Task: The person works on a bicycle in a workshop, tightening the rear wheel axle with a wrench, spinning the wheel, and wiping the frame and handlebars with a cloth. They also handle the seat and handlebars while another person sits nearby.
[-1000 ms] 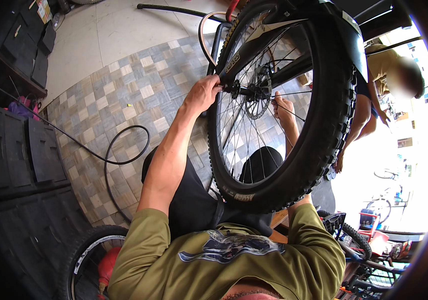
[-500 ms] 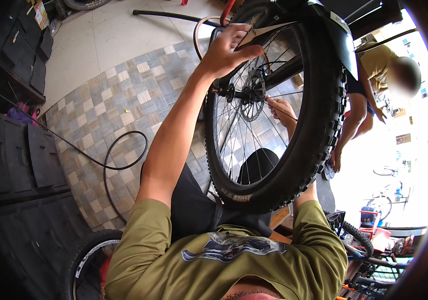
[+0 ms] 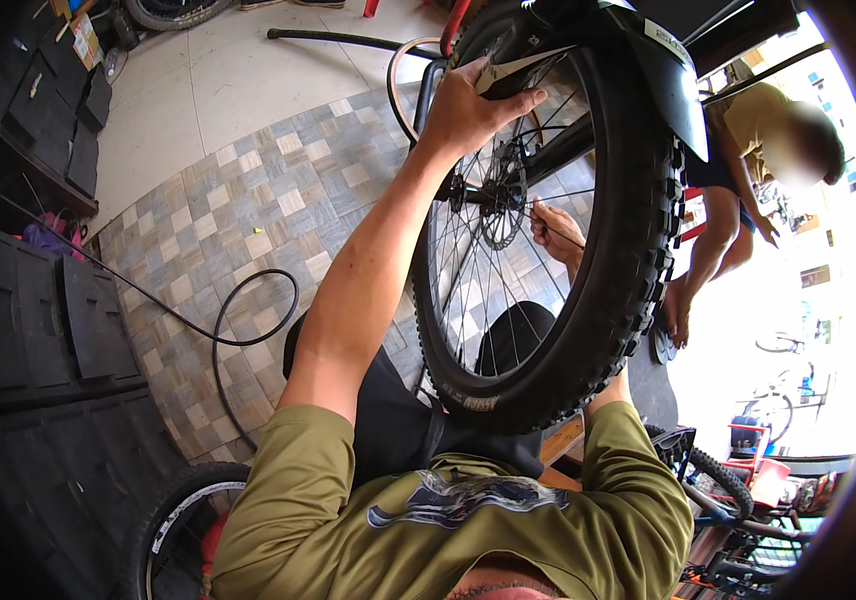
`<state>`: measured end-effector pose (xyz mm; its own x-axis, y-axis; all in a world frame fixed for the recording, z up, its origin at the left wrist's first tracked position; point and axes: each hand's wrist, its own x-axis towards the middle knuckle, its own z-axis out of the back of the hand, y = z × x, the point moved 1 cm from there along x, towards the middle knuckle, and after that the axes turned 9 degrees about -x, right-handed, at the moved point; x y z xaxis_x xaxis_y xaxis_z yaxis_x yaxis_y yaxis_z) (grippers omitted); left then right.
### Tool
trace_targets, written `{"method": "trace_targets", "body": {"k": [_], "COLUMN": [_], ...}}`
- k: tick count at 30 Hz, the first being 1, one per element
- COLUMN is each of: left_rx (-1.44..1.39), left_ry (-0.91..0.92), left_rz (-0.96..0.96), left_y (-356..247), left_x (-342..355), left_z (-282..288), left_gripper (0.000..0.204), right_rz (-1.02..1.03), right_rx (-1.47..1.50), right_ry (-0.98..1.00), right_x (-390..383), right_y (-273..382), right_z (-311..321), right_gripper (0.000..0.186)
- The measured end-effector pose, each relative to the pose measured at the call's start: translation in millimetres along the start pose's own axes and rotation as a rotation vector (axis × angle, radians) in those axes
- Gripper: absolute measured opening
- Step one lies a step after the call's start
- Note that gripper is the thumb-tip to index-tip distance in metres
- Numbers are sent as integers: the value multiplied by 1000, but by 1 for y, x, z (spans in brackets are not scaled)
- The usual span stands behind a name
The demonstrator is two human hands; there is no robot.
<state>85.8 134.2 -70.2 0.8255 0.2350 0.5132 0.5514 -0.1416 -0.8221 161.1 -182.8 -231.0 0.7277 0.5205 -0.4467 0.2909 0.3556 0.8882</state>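
A bicycle front wheel with a wide, knobbly black tire (image 3: 633, 285) stands in front of me, held in a black fork. My left hand (image 3: 468, 112) wraps around the near fork leg (image 3: 520, 72), which bears a pale pointed decal; its thumb stretches across toward the spokes. At the wheel's centre are the hub and a perforated disc rotor (image 3: 501, 222). My right hand (image 3: 558, 232) reaches in behind the spokes, its fingers pinched together beside the rotor. Whatever they hold is too small to make out. The tire hides part of my right forearm.
A black mudguard (image 3: 683, 100) covers the wheel's top. A black hose (image 3: 223, 340) loops over the tiled floor. Dark drawers (image 3: 33, 310) line the left side. Another person (image 3: 748, 130) bends forward at the right. Other bicycles (image 3: 718, 480) stand at lower right.
My left hand has closed more around the fork leg, its fingers now lower and behind it. My right hand has shifted slightly down, away from the rotor. The view has shifted a little.
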Motion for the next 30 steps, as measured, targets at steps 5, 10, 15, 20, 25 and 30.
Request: {"method": "trace_targets", "body": {"k": [5,10,15,20,25,30], "left_rx": [-17,8,31,0,32,5], "left_ry": [-25,-18,-48,-22,-17,-21], "left_rz": [-39,-18,-62,-84,-133,-91], "left_y": [-4,-6,0,2,-1,0], "left_x": [-2,-3,-5,-2,-2,-3], "left_z": [-4,-8,8,-8,-6,-8], "left_gripper": [45,39,36,35,34,34], "right_rz": [-61,31,268,615,451,653], "right_rx": [-57,-524,-902,-1094,-994,-1310], "right_ry": [-117,-123,-346,-717,-613,-722], "right_x": [0,-6,3,-28,-40,-30], "right_y": [6,14,31,14,15,28], "right_z": [4,14,-14,-20,-43,-51], "right_gripper": [39,42,35,23,26,36]}}
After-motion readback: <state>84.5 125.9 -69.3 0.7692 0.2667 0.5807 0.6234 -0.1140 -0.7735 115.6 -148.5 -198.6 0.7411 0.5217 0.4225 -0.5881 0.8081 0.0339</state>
